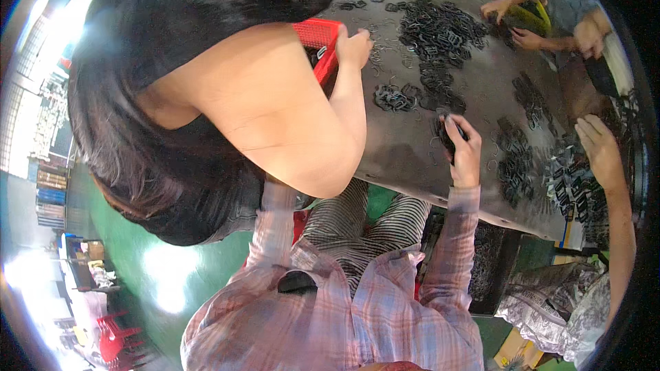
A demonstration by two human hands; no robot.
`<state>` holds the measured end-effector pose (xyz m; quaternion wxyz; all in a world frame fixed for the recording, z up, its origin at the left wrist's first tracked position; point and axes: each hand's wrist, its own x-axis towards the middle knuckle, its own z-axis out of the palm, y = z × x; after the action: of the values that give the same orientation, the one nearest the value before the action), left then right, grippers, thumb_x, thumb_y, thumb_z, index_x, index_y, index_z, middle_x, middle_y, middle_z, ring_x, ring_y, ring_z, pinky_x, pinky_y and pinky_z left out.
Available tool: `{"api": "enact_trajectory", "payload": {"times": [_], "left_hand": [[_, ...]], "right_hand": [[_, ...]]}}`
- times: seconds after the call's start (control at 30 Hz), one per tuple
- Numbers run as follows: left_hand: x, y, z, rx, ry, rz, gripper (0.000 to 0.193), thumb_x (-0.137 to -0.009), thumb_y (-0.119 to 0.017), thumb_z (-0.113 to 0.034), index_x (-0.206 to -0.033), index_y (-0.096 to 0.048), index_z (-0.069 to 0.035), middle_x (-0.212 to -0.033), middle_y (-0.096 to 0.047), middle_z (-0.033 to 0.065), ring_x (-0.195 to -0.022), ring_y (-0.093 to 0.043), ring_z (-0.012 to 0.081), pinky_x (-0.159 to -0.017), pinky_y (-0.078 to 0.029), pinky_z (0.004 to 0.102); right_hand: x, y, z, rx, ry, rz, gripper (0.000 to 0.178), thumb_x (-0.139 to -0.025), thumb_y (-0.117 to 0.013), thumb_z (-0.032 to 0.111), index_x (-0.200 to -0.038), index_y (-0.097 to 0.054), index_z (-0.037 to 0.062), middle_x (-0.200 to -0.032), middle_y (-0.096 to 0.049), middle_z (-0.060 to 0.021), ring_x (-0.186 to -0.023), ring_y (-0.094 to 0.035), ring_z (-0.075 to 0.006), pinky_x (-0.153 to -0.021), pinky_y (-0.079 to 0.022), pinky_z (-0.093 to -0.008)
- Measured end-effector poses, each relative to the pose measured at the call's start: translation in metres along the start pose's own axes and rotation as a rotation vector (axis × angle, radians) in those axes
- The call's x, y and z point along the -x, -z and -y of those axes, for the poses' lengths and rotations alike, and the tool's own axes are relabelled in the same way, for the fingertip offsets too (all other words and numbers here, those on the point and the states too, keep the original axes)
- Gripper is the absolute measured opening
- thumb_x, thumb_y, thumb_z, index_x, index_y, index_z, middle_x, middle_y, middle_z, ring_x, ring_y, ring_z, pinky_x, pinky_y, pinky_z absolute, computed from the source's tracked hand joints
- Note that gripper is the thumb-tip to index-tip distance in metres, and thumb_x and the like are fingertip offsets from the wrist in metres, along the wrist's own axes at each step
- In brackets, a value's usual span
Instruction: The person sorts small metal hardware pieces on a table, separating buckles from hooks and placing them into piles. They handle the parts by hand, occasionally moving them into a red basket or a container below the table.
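Observation:
My right hand is closed around a few small black buckle-like pieces, just above the near part of the grey table. Their exact shape is blurred. Just beyond that hand lies a cluster of black and silver looped pieces, and a strip of black pieces runs back toward a larger heap. My left sleeve goes under a co-worker's bent arm, which hides my left hand.
The co-worker close on my left grips a red basket. Other people's hands work at the far and right edges, near a yellow basket. More black pieces lie to my right. A dark tray stands below the table edge.

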<state>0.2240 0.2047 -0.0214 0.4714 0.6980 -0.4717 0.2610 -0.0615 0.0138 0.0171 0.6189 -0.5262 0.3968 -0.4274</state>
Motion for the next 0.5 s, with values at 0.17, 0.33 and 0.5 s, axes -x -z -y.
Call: {"api": "enact_trajectory", "payload": {"times": [0.17, 0.33, 0.5], "left_hand": [[0.033, 0.013, -0.041, 0.060, 0.064, 0.055, 0.034, -0.081, -0.061, -0.013, -0.112, -0.055, -0.001, -0.129, -0.042, 0.0196, -0.117, -0.040, 0.0398, -0.094, -0.033, 0.0509], [0.092, -0.003, -0.044, 0.098, 0.108, 0.488, 0.042, -0.079, -0.063, -0.012, -0.118, -0.051, -0.002, -0.124, -0.043, 0.0225, -0.122, -0.034, 0.0448, -0.100, -0.029, 0.0531], [0.132, -0.040, -0.031, -0.058, 0.032, 0.627, 0.063, -0.077, -0.064, -0.016, -0.135, -0.040, -0.011, -0.125, -0.043, 0.0226, -0.119, -0.035, 0.0469, -0.099, -0.027, 0.0602]], "right_hand": [[-0.047, -0.062, 0.056, -0.334, 0.338, -0.237, 0.013, -0.084, -0.067, 0.016, -0.094, -0.067, 0.0070, -0.091, -0.065, 0.0017, -0.069, -0.054, -0.0032, -0.048, -0.037, -0.0172], [-0.120, -0.166, 0.118, 0.343, 0.736, 0.154, 0.026, -0.081, -0.067, 0.023, -0.095, -0.068, 0.0015, -0.080, -0.068, -0.0086, -0.069, -0.060, -0.0148, -0.067, -0.048, -0.0272], [-0.201, -0.272, 0.086, 1.058, 0.728, 0.527, 0.039, -0.069, -0.069, 0.035, -0.093, -0.069, 0.0048, -0.091, -0.067, -0.0188, -0.089, -0.066, -0.0305, -0.080, -0.051, -0.0390]]}}
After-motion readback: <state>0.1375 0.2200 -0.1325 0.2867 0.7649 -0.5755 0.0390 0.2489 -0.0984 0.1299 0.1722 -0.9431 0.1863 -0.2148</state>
